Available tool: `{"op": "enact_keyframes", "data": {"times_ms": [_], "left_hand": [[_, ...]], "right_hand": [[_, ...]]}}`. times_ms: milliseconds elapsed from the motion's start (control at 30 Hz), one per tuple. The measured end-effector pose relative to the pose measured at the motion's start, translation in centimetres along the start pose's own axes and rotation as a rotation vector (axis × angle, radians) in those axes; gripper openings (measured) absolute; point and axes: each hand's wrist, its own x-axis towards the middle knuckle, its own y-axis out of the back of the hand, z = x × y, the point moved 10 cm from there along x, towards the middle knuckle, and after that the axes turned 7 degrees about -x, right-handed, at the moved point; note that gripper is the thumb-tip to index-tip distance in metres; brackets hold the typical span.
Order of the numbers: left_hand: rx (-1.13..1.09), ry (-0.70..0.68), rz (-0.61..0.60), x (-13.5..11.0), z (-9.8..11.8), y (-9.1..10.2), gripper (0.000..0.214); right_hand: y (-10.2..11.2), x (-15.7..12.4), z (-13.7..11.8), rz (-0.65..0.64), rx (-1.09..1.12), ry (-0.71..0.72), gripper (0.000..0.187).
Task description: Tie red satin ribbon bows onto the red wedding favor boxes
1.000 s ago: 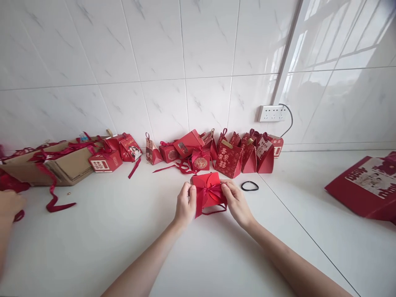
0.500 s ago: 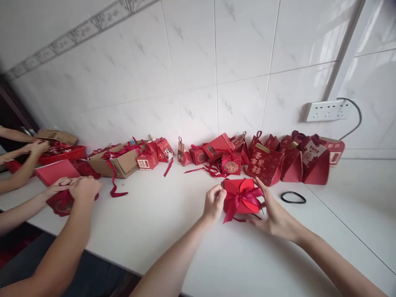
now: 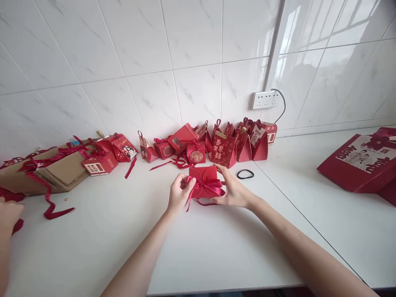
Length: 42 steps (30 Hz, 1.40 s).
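Observation:
A small red gift box (image 3: 202, 171) with interlocking curved flaps sits in front of me, a dark pink satin ribbon (image 3: 206, 184) tied in a bow across its top. My left hand (image 3: 179, 193) is closed at the box's left side, thumb pressing on the ribbon's left loop. Around the right side curves my right hand (image 3: 234, 189), its index finger at the far corner and its thumb near the front edge. Part of a ribbon or cord shows under the front edge. The undersides of my fingers are hidden.
Red gift boxes (image 3: 225, 150) line the tiled wall. Cardboard box (image 3: 66, 172) with ribbons stands left; another person's hand (image 3: 9, 214) is at the left edge. A black band (image 3: 245, 174) lies right of my hands, a large red box (image 3: 346, 165) far right, a socket strip (image 3: 264, 100) on the wall.
My view has swung right, bringing in the large red box and leaving most of the other people out. Both hands stay on the gift box; my left thumb now lies on the bow.

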Motion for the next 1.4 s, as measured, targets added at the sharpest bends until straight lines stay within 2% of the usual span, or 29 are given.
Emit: {"op": "enact_keyframes", "data": {"times_ms": [67, 167, 267, 300, 367, 433, 500, 633, 933, 1000, 1133, 1267, 1333, 1400], "left_hand": [[-0.005, 0.001, 0.051, 0.2, -0.3, 0.6, 0.033], [-0.030, -0.010, 0.115, 0.5, -0.9, 1.5, 0.035], [-0.055, -0.034, 0.131, 0.4, -1.2, 1.8, 0.037], [-0.068, -0.061, 0.100, 0.4, -1.0, 1.5, 0.040], [-0.090, -0.176, -0.030, 0.0, 0.2, 0.1, 0.055], [-0.054, -0.353, -0.203, -1.1, 2.2, -1.7, 0.068], [0.036, -0.518, -0.303, -2.4, 3.8, -2.9, 0.071], [0.157, -0.667, -0.311, -3.5, 5.4, -3.3, 0.066], [0.238, -0.736, -0.301, -3.9, 5.8, -3.5, 0.064], [0.194, -0.714, -0.274, -4.0, 5.8, -3.4, 0.069], [0.030, -0.559, -0.200, -3.3, 5.4, -2.8, 0.088], [0.057, -0.588, -0.213, -3.4, 5.6, -2.8, 0.105], [0.104, -0.575, -0.231, -3.1, 5.2, -2.9, 0.111], [0.135, -0.526, -0.198, -2.7, 4.5, -2.6, 0.110]], "right_hand": [[0.3, 0.0, 0.6, 0.039, 0.029, -0.044, 0.095], [1.3, 0.0, 2.2, 0.177, 0.163, -0.186, 0.096], [0.8, -0.2, 3.7, 0.248, 0.603, -0.360, 0.070], [-0.1, -0.3, 3.7, 0.228, 0.792, -0.416, 0.062], [-2.2, -0.4, 2.9, 0.138, 1.113, -0.499, 0.059], [-3.7, -0.6, 1.5, 0.046, 1.297, -0.530, 0.062], [-4.5, -0.8, 0.4, -0.002, 1.387, -0.535, 0.064], [-4.9, -1.1, -0.1, 0.001, 1.450, -0.553, 0.060], [-4.9, -1.6, 1.1, 0.095, 1.447, -0.615, 0.054], [-5.2, -1.7, 1.0, 0.079, 1.432, -0.615, 0.053], [-6.0, -1.8, 0.7, 0.031, 1.404, -0.610, 0.057], [-7.7, -2.5, 1.2, -0.068, 1.394, -0.738, 0.051], [-8.4, -3.0, 2.1, -0.118, 1.303, -0.831, 0.047], [-8.6, -3.5, 3.4, -0.166, 1.140, -0.933, 0.052]]}}
